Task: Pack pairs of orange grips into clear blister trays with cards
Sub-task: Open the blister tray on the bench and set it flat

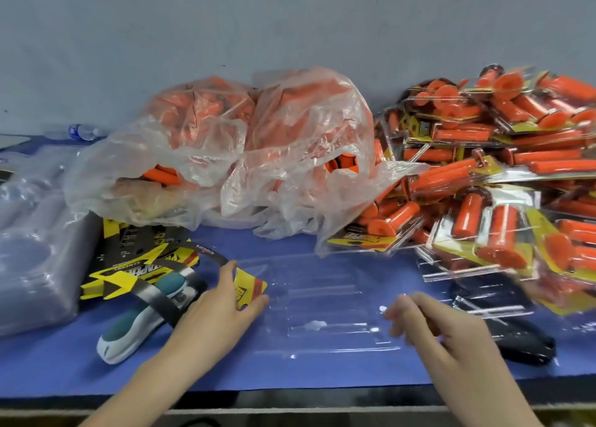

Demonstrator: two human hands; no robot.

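Note:
An empty clear blister tray (325, 304) lies open on the blue mat in front of me. My left hand (222, 307) pinches a small yellow and orange card (250, 289) at the tray's left edge. My right hand (432, 326) hovers at the tray's right edge with loosely curled fingers, motion-blurred, holding nothing I can see. Loose orange grips fill a crumpled clear plastic bag (245, 155) behind the tray. A stack of yellow and black cards (142, 262) lies at the left.
A heap of packed blister trays (490, 181) with orange grips covers the right side. A stack of empty clear trays (32, 252) stands far left. A white and teal stapler (145, 317) lies left of my left hand. A black object (522, 346) lies right of my right hand.

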